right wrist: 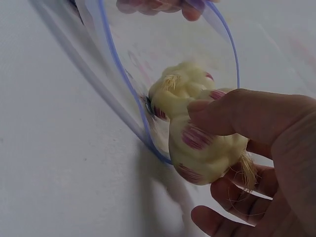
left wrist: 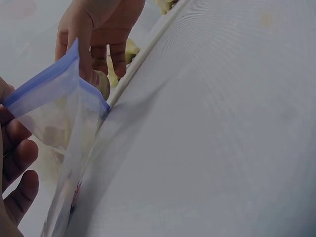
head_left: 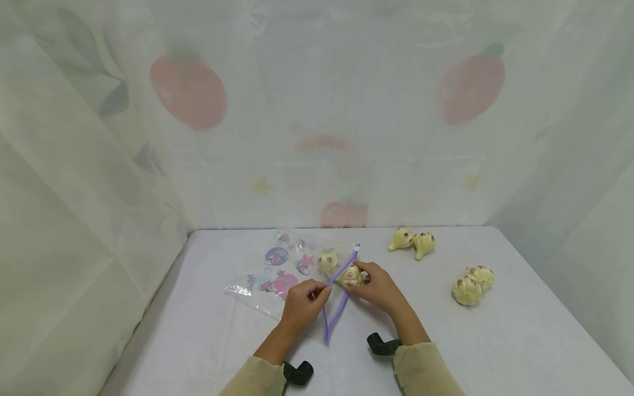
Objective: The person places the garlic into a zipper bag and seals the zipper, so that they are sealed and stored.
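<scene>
A clear zip bag (head_left: 277, 261) with printed cartoon patterns and a purple zip edge (head_left: 342, 311) lies on the table, its mouth held apart. My left hand (head_left: 302, 305) pinches one side of that edge between thumb and fingers. At the opening, my right hand (head_left: 380, 289) holds a garlic bulb (right wrist: 207, 153), pale yellow with purple-red streaks and a tuft of root. The thumb (right wrist: 222, 113) presses on its near side in the right wrist view. Another garlic bulb (head_left: 327, 263) is inside the bag, seen through the plastic. Both bulbs appear close together in the right wrist view.
Two garlic bulbs (head_left: 412, 241) lie at the table's back edge, right of the bag. Farther right, two more bulbs (head_left: 473, 285) touch each other. Patterned curtains (head_left: 322, 110) enclose the white table (head_left: 495, 346) at the back and sides.
</scene>
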### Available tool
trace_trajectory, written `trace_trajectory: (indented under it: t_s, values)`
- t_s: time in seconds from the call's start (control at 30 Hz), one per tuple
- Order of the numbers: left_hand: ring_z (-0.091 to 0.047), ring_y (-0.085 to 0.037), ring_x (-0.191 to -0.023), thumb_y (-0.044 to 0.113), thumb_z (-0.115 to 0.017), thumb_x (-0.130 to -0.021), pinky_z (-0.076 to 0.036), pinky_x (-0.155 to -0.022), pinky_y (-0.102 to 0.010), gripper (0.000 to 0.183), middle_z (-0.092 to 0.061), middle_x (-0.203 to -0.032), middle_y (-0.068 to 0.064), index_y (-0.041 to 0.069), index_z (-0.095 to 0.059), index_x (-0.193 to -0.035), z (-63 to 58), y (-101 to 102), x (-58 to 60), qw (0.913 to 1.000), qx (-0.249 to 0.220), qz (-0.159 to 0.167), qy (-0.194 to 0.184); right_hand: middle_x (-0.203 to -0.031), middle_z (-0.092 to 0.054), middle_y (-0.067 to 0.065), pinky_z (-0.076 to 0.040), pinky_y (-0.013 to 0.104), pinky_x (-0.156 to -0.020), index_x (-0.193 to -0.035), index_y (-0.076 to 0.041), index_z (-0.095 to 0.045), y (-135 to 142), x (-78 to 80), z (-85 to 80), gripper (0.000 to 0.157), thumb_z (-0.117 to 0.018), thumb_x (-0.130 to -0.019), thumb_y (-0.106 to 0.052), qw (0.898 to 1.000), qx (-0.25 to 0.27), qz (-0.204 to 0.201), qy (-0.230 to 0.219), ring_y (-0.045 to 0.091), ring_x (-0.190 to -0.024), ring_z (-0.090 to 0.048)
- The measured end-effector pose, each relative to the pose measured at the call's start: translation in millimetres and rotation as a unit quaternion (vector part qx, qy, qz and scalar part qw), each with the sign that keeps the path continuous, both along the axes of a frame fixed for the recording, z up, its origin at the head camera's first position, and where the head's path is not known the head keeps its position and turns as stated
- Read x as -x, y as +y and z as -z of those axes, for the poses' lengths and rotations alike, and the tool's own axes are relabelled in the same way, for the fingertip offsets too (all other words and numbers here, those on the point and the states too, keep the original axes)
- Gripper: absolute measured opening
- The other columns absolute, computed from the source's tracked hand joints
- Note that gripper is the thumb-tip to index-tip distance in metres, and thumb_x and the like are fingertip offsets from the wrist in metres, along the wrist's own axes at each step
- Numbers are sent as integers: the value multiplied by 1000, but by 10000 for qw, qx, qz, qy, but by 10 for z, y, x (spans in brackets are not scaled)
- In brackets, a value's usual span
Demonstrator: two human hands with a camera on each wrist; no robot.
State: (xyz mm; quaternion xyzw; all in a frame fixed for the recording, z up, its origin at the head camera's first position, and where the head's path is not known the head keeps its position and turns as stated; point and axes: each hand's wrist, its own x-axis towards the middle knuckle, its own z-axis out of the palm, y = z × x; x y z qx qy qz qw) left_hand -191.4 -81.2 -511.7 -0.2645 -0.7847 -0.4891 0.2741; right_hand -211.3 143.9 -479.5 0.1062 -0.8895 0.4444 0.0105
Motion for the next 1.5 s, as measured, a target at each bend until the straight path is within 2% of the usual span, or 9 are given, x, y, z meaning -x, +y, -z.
trace_trajectory:
  t_s: [0.37,0.53,0.7,0.9,1.1,1.23,1.37,1.5]
  values:
    - [-53,-1,-60,8,-75,-84,-47,-53,-15,6,-64,-68,5,13,-73,-81,-9,18,1,9999,-49,28,92,-129,-62,14,-53,45,-91,-137,-8,-57,-65,12,26,73,-85,-75,-34,9992,-188,325,-107,28,-106,-62]
    - [-53,0,-61,10,-76,-84,-47,-54,-14,5,-64,-69,5,14,-73,-82,-27,19,-5,10000,11,-20,-15,-125,-63,15,-53,45,-89,-136,-7,-58,-92,30,50,74,-86,-74,-36,9983,-398,405,-120,27,-103,-62]
    - [-53,0,-61,11,-75,-85,-48,-54,-15,5,-64,-69,5,14,-73,-82,-28,20,13,10000,-11,23,-42,-124,-63,12,-54,41,-84,-136,-8,-58,-94,31,25,75,-86,-73,-38,9986,-280,441,-115,23,-98,-63]
    - [-52,0,-60,11,-75,-85,-48,-54,-15,5,-64,-69,6,15,-73,-84,-21,10,28,10000,20,25,-19,-119,-64,7,-53,28,-69,-127,-8,-64,-80,32,18,57,-84,-75,-18,9992,133,360,-95,16,-88,-64]
    - [-53,0,-60,15,-74,-86,-47,-54,-14,3,-64,-69,6,14,-73,-83,-16,9,19,10000,-18,39,-36,-97,-68,1,-51,26,-64,-101,-15,-70,-113,11,31,31,-84,-75,-22,9989,194,414,-82,12,-78,-61]
    - [-53,0,-60,14,-74,-87,-47,-54,-14,4,-65,-69,5,13,-73,-83,-6,11,10,10000,-40,72,32,-82,-67,-2,-50,26,-59,-89,-13,-68,-147,-7,52,19,-82,-76,-17,9983,423,389,6,10,-69,-59]
    - [-53,0,-59,11,-74,-86,-47,-53,-15,4,-65,-69,5,13,-73,-82,8,11,7,9999,-56,74,60,-78,-69,1,-51,25,-55,-86,-7,-70,-184,-15,82,10,-77,-80,-11,9976,607,290,188,8,-64,-60]
    - [-54,-1,-59,9,-75,-84,-47,-53,-15,3,-65,-68,5,11,-74,-83,14,10,14,9998,-60,99,143,-89,-74,6,-54,24,-61,-93,-6,-75,-227,-15,68,12,-75,-81,-7,9952,950,215,-50,11,-72,-65]
